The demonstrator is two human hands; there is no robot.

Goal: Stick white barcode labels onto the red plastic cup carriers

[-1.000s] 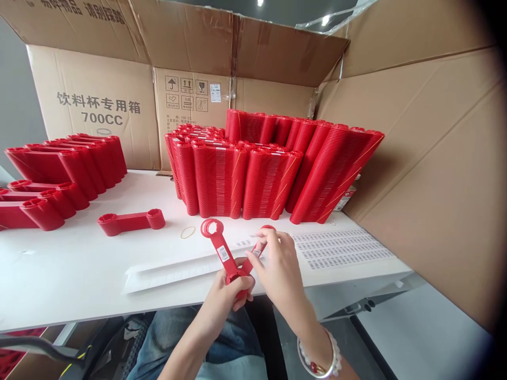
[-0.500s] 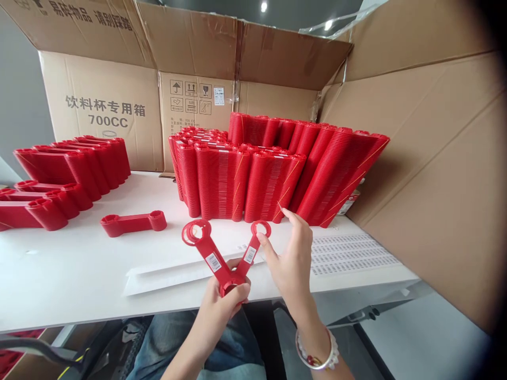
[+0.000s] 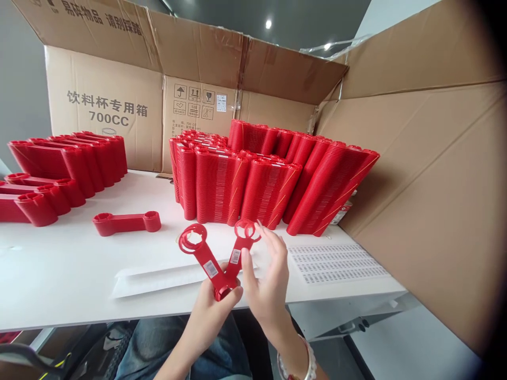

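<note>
My left hand point(image 3: 214, 311) is closed round the lower ends of several flat red plastic strips with ringed ends, fanned into a V. The left-leaning red strip point(image 3: 206, 259) and the right-leaning red strip point(image 3: 234, 263) each bear a white barcode label. Rings at the top of both branches are slightly offset, so more than one layer shows. Beside the right branch is my right hand point(image 3: 269, 287), thumb and fingers apart, fingertips at the edge of its ring; whether they touch is unclear.
Tall stacks of red strips point(image 3: 216, 184) stand at the back, and more red stacks point(image 3: 91, 163) at the left. A short red stack point(image 3: 129, 223) lies nearer. Barcode sheets point(image 3: 336, 264) and white backing paper point(image 3: 158, 279) lie on the table. Cardboard point(image 3: 103, 100) walls the back and right.
Both hands and the held strips have shifted a little left in the view. My right hand has come in closer beside the right branch, its fingertips now lower, at the ring.
</note>
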